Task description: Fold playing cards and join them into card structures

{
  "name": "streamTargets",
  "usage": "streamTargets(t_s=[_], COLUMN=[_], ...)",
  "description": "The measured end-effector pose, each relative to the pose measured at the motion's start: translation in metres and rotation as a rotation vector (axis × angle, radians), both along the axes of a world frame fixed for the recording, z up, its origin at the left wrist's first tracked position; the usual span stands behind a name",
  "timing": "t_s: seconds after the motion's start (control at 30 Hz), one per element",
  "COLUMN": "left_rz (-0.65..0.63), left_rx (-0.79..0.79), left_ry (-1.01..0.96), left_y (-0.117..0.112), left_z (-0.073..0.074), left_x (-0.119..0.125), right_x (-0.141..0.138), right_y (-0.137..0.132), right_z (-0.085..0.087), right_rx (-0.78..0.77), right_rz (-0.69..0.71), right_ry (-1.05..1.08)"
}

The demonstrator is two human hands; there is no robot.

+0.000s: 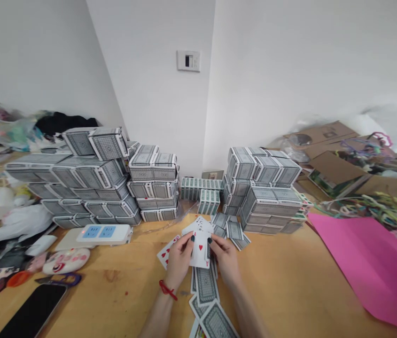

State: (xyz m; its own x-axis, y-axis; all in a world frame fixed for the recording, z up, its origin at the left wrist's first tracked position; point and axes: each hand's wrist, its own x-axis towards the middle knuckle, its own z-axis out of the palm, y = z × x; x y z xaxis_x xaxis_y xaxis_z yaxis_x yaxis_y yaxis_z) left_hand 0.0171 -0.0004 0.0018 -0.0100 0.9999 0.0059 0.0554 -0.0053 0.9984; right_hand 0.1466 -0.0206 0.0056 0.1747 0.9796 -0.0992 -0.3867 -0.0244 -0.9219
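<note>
An ace of hearts playing card (200, 251) is held upright between my two hands, face toward me. My left hand (179, 263) pinches its left edge, and my right hand (227, 263) grips at the right edge, where a strip of patterned card back shows. Whether more cards sit behind it I cannot tell. Beside the left fingers a red-suited card (165, 256) lies face up. Just beyond are face-up cards (198, 224). Below my hands several grey-backed cards (206, 285) trail toward me, and more loose cards (234, 230) lie beyond my right hand.
Tall stacks of grey card blocks stand left (92, 173) and right (268, 206), with green-striped blocks (208, 202) between. A white power strip (103, 233), a phone (32, 312) and a box cutter (59, 280) lie left. Pink paper (367, 267) and cardboard boxes (346, 173) are right.
</note>
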Motion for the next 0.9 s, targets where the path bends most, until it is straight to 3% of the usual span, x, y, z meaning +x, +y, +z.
streamTargets(t_s=[0.33, 0.53, 0.9], left_rz=[0.089, 0.066, 0.024], left_rx=[-0.072, -0.127, -0.114], left_ry=[-0.058, -0.173, -0.211], left_y=[-0.002, -0.004, -0.007], left_z=[-0.002, 0.001, 0.010], left_x=[0.005, 0.007, 0.017], right_x=[-0.008, -0.009, -0.013], right_y=[-0.002, -0.002, -0.001], right_z=[0.005, 0.003, 0.002], right_rx=[-0.009, -0.028, -0.054], right_rz=[0.042, 0.006, -0.049], right_ry=[0.096, 0.076, 0.082])
